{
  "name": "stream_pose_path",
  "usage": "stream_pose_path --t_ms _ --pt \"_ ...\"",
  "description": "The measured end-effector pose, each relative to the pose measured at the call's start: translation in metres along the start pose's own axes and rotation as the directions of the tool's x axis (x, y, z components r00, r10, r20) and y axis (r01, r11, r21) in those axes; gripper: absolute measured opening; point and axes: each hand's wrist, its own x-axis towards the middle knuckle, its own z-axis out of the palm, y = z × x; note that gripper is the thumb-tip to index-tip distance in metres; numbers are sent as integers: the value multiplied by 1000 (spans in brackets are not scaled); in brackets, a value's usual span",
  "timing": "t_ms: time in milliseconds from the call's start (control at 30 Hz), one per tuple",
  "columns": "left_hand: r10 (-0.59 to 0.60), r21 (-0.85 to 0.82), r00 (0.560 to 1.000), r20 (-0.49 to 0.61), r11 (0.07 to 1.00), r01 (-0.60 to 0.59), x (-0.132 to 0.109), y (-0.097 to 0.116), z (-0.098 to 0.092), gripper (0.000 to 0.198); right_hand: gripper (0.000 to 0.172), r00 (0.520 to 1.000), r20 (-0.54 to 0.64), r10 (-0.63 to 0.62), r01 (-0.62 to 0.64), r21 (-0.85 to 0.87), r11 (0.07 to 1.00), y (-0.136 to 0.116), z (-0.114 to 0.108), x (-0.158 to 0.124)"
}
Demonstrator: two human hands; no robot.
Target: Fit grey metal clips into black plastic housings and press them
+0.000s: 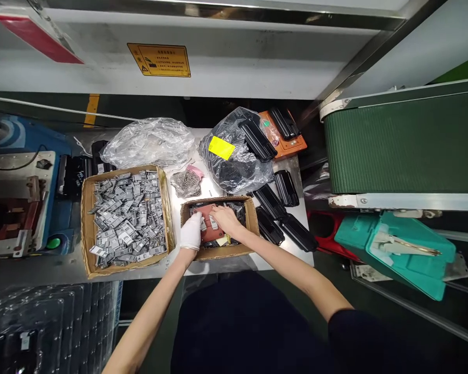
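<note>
My left hand (190, 232), in a white glove, grips the left edge of a reddish-brown plate (207, 232). The plate lies over a small cardboard box (253, 221) that contains dark and grey pieces. Small grey metal parts (213, 224) sit on the plate between my hands. My bare right hand (226, 220) reaches in from the right, its fingers bent and together at the plate's upper part; the fingertips touch one of the grey parts. What lies under the fingers is partly hidden.
Left stands a larger cardboard box (85, 228) full of grey metal parts. Behind are clear plastic bags (150, 143), a bag of small pieces (186, 183) and a dark bagged bundle (230, 169). Black housings (296, 232) lie right, near a green conveyor (405, 148) and a teal bin (405, 259).
</note>
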Motion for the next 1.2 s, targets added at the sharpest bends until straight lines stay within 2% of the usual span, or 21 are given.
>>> stream_pose_path --t_ms 233,567,833,1067,1200 --pt "29 187 993 110 981 -49 -6 10 -15 23 19 998 37 -41 42 -35 999 0 -1 4" --pt "99 287 962 254 942 -173 4 8 -25 26 16 988 156 -13 29 -106 994 -9 -10 15" --pt "27 374 946 324 914 -154 17 8 -25 19 16 968 245 46 -13 -133 991 -17 -10 25" --pt "53 302 930 363 938 -172 30 -4 -19 21 19 943 319 94 -77 -63 995 -6 -5 31" --pt "55 214 944 326 968 -131 31 -3 -18 14 21 948 284 142 -147 -3 989 -11 -10 34"
